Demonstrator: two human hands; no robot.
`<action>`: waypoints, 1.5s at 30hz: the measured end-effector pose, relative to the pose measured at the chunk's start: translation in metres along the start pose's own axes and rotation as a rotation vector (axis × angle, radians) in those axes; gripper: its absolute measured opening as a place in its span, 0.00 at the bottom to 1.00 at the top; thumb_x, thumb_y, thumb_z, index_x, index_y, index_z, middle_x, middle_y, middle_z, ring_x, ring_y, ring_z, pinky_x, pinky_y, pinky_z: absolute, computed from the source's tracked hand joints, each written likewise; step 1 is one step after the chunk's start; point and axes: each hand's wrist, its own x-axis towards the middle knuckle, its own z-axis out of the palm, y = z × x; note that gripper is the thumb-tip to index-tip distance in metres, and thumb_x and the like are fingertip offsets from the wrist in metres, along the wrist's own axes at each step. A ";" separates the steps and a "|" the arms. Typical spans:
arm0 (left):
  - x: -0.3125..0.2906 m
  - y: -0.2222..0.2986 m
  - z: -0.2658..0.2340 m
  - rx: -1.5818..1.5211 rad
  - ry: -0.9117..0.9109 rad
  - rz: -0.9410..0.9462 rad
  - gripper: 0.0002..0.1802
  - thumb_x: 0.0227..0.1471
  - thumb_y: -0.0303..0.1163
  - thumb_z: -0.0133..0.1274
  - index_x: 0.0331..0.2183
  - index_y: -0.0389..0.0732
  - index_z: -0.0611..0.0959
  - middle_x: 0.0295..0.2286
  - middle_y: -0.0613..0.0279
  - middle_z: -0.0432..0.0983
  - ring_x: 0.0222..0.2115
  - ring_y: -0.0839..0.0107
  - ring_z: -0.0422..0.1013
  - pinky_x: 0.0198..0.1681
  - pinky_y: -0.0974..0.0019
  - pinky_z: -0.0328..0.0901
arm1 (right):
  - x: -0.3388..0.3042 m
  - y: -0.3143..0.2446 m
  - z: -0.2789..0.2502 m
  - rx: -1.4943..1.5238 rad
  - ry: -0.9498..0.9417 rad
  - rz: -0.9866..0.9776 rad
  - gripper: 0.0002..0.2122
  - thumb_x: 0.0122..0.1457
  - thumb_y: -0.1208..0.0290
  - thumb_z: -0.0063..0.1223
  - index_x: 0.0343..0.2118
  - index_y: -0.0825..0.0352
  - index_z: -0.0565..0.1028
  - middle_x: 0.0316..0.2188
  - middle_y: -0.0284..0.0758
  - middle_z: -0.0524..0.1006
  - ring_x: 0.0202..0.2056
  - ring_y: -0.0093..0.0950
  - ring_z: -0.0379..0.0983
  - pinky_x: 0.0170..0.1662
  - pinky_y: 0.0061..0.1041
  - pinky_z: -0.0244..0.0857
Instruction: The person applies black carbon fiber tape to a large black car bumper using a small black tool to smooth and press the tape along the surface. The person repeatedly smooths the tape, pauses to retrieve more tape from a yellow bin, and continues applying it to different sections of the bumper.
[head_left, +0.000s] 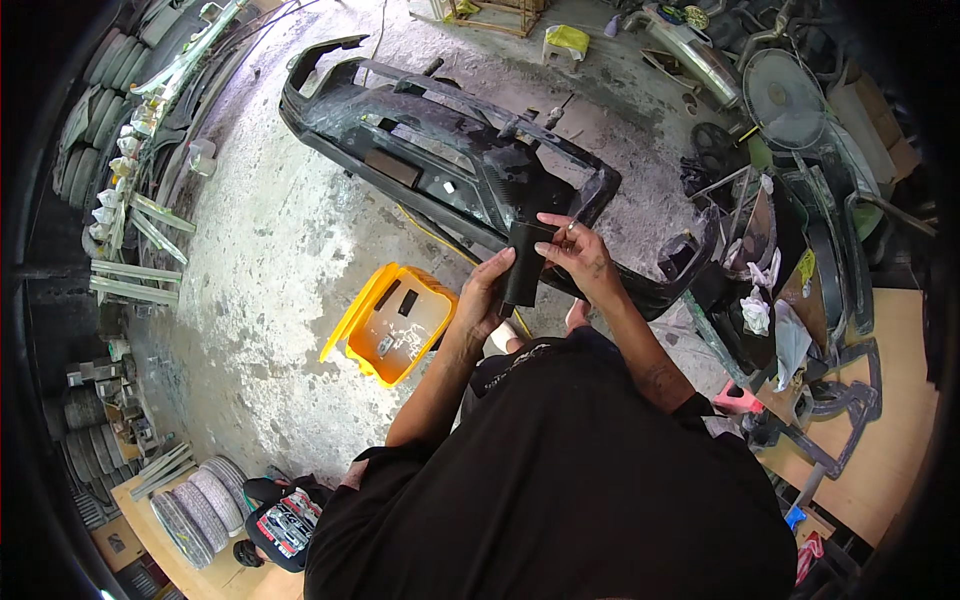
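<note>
In front of my body, both hands hold a black rectangular sheet [526,262] that looks like folded sandpaper. My left hand [485,288] grips its left side, thumb lying on the face. My right hand [585,262] pinches the upper right edge between thumb and fingers. Just beyond the sheet, a dark car bumper [440,125] lies across a stand, its surface patched grey and black. A small white piece [449,187] rests on it. Left of my left forearm, a yellow tub [345,325] stands on the floor with liquid and dark flat pieces [408,302] inside.
A yellow hose or cord [435,238] runs beneath the bumper. Car parts and a round fan guard [785,98] crowd the right side. Racks of parts [110,140] line the left. Another person [285,525] is at the lower left beside several tyres [205,505].
</note>
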 end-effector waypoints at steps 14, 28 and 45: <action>0.000 0.004 -0.008 0.191 0.276 0.451 0.27 0.63 0.27 0.59 0.60 0.33 0.74 0.52 0.62 0.77 0.51 0.76 0.72 0.58 0.70 0.64 | 0.004 0.002 0.003 0.399 0.073 0.130 0.18 0.63 0.73 0.63 0.55 0.66 0.74 0.40 0.31 0.75 0.35 0.20 0.77 0.40 0.24 0.79; -0.011 0.026 -0.005 0.452 0.129 0.499 0.28 0.65 0.25 0.55 0.63 0.32 0.68 0.55 0.59 0.75 0.54 0.75 0.70 0.58 0.69 0.65 | 0.004 0.003 0.009 0.004 -0.060 0.092 0.15 0.62 0.71 0.65 0.49 0.66 0.75 0.43 0.32 0.77 0.40 0.19 0.76 0.42 0.20 0.72; -0.018 0.019 0.005 0.347 0.184 0.428 0.25 0.66 0.32 0.56 0.61 0.35 0.74 0.45 0.63 0.80 0.47 0.77 0.74 0.54 0.68 0.68 | 0.007 -0.006 0.018 0.124 -0.058 0.239 0.07 0.63 0.68 0.66 0.38 0.64 0.80 0.31 0.23 0.78 0.32 0.13 0.73 0.36 0.16 0.68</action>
